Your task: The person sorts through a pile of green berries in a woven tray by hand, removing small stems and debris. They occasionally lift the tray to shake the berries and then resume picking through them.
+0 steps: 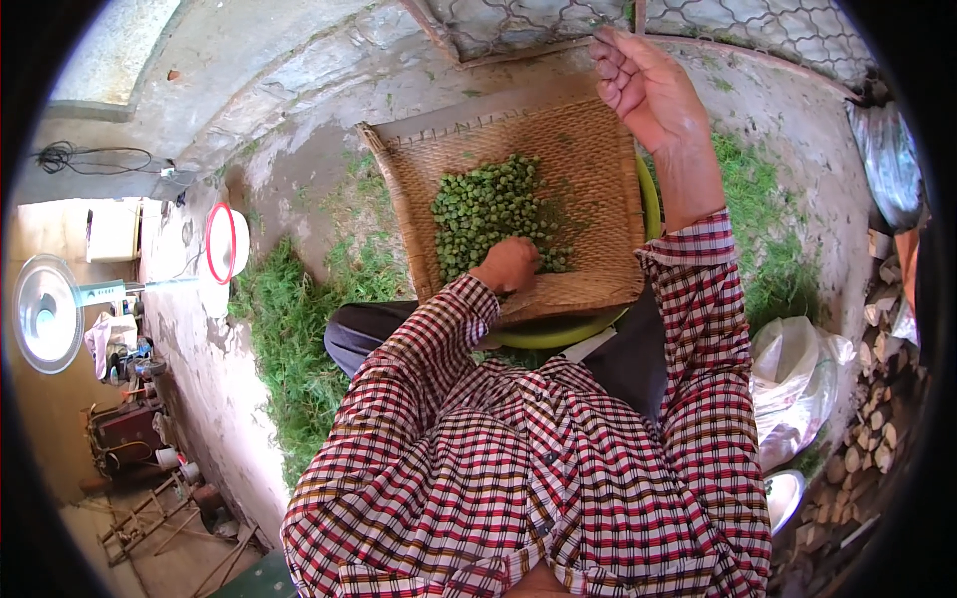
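Note:
A woven winnowing tray (588, 149) lies across my lap, over a yellow-green basin (652, 199) whose rim shows at its right and near edges. Small round green pods (483, 204) are heaped on the tray's left half, with finer green bits scattered to their right. My left hand (508, 265) is closed at the near edge of the heap; its fingertips are hidden. Raised above the tray's far right corner, my right hand (646, 92) has its fingers curled in. What either hand holds, if anything, cannot be made out.
Feathery green plants (289, 339) lie on the ground to the left, with more on the right. A white plastic sack (797, 374) and piled wood pieces (862, 448) stand at right. On the left are a fan (48, 311) and a red-rimmed round container (227, 244). A metal grille (758, 35) borders the far side.

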`<state>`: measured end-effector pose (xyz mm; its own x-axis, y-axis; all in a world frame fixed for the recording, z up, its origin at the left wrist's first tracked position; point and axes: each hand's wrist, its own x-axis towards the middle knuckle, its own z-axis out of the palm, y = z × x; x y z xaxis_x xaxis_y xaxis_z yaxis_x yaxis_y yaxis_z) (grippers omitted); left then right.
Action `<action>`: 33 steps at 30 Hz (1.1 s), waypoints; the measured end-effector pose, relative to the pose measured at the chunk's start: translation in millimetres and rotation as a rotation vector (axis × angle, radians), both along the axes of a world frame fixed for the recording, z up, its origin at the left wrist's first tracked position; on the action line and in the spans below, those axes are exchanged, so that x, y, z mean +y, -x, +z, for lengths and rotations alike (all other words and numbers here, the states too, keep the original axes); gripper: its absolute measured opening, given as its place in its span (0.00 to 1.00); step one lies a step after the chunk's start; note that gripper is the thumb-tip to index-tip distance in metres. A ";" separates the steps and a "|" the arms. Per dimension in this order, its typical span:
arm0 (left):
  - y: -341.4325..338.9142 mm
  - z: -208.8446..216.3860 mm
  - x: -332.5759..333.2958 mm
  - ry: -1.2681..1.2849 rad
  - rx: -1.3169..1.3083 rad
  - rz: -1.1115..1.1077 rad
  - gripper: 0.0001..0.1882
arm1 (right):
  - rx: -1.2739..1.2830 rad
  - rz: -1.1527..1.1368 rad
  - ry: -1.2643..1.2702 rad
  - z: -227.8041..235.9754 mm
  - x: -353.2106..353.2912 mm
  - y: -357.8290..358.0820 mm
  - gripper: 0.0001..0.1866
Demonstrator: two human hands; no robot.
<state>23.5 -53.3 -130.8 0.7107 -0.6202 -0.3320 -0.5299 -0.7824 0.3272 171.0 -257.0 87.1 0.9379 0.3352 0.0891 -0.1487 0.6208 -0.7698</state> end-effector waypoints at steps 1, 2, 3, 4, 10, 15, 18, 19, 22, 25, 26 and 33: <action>-5.2 4.2 -2.4 0.002 0.002 -0.006 0.12 | -0.004 -0.006 0.007 1.0 -1.1 0.6 0.14; -11.0 6.7 -5.0 0.064 -0.071 0.085 0.10 | -0.008 -0.013 0.015 1.4 -2.2 1.2 0.15; -16.5 8.1 -4.9 0.123 -0.147 0.183 0.09 | -0.008 -0.013 0.016 2.2 -0.2 1.5 0.15; -22.0 4.4 -5.5 0.220 -0.195 0.250 0.08 | -0.008 0.004 0.021 2.7 2.1 2.0 0.14; -58.3 -0.2 -21.2 0.015 -0.224 0.238 0.11 | 0.027 0.018 -0.023 5.6 5.3 7.8 0.07; -73.8 -3.4 -34.3 -0.163 -0.219 0.083 0.14 | -0.001 0.001 0.041 9.9 -2.3 14.9 0.14; -83.1 -3.9 -31.9 -0.145 -0.228 0.051 0.15 | -0.013 0.044 0.007 11.3 -6.3 14.6 0.14; -85.8 -2.2 -31.9 -0.151 -0.209 0.023 0.15 | -0.021 0.037 0.018 12.6 -5.1 16.2 0.14; -88.7 -1.1 -35.3 -0.187 -0.246 -0.027 0.12 | -0.030 0.020 0.037 13.3 -3.1 19.2 0.15; -89.1 -3.1 -35.0 -0.175 -0.285 -0.099 0.10 | -0.031 0.009 0.047 14.2 -2.6 21.0 0.15; -88.9 -4.1 -34.6 -0.162 -0.305 -0.139 0.09 | -0.031 0.006 0.048 14.4 -2.5 21.4 0.15; -87.9 -13.7 -31.4 -0.127 -0.254 -0.155 0.07 | 0.141 -0.018 0.054 30.0 7.5 28.3 0.08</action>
<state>111.4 -84.7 -144.5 0.6813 -0.6922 -0.2380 -0.6978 -0.7124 0.0742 142.7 -249.5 117.1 0.9459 0.3187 -0.0615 -0.2467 0.5829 -0.7742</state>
